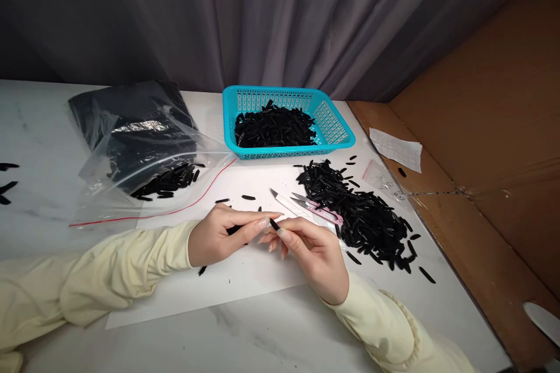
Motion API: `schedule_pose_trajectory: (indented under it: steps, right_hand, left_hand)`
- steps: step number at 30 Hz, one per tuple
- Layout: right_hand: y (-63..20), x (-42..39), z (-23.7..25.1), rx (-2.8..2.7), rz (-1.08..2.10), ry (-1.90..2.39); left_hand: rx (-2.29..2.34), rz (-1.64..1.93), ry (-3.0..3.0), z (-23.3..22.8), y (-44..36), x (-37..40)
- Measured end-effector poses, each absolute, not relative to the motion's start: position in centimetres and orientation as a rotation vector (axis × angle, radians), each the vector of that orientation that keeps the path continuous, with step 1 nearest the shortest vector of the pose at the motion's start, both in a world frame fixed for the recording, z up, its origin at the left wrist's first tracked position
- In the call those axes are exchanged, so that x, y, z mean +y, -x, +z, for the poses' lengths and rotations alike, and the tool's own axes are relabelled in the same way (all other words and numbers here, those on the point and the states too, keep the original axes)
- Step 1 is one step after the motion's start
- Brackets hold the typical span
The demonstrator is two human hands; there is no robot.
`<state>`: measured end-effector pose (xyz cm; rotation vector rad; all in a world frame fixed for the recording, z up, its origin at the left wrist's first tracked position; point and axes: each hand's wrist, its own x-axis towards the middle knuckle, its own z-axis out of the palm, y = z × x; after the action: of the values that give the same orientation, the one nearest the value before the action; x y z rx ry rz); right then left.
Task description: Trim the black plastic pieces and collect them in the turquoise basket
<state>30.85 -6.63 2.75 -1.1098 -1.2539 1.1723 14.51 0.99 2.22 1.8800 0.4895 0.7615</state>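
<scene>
I see my left hand (219, 236) and right hand (312, 250) meeting at the near middle of the bench (39, 128), both pinched on one small black piece (274, 224), each at one end, probably to keep it steady and close to the eyes. Under them lies a white sheet (245, 280), against which the dark bits show well. Just beyond the right hand rest a knife (284, 203) and pink snips (317, 208), beside a loose pile (359, 215) at the right. Farther stands a blue basket (332, 122) holding more pieces, and at the left an open plastic bag (140, 145).
</scene>
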Motion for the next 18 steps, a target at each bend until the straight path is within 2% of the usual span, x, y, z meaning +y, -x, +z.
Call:
schedule_pose_trajectory:
  steps: [12, 15, 18]
  right_hand:
    - [-31.0, -6.4, 2.9, -1.149, 1.349, 1.119]
    - [-32.6, -5.7, 3.8, -1.280, 1.139, 1.302]
    - [-35.9, -5.0, 5.3, -1.558, 0.788, 1.679]
  left_hand:
    - [0.633, 0.748, -1.806, 2.2, -14.2, 0.6]
    - [0.693, 0.684, -1.649, 2.4, -14.4, 0.8]
    - [0.715, 0.608, -1.466, 2.6, -14.6, 1.2]
